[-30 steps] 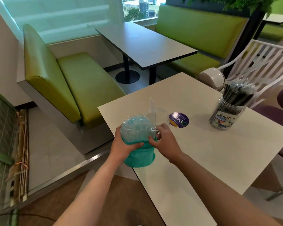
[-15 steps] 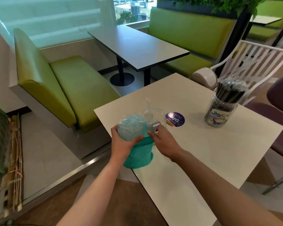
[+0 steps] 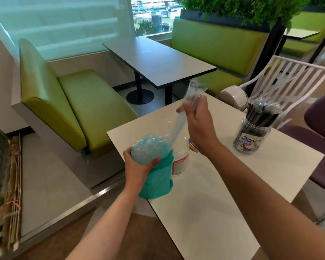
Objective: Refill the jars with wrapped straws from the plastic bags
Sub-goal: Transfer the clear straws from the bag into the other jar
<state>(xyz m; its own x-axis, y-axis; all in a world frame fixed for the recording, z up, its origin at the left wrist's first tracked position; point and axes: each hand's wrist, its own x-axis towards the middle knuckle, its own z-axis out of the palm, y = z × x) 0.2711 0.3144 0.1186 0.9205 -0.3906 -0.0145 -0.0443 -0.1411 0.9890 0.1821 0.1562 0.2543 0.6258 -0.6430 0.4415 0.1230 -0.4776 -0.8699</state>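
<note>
Tilting up-right, wrapped straws (image 3: 178, 124) (blurred) rise in right hand (image 3: 199, 124).

A left hand (image 3: 139, 166) grips a teal bag (image 3: 156, 179) of wrapped straws at the desk (image 3: 223, 194) edge; the right hand (image 3: 199, 124) lifts a clear-wrapped bunch (image 3: 178, 124) above an open jar (image 3: 180, 158).

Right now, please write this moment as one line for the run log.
left hand: grips green bag | right hand: holds wrapped straws above bag | clear jar: beside bag | dark-straw jar: full
</note>
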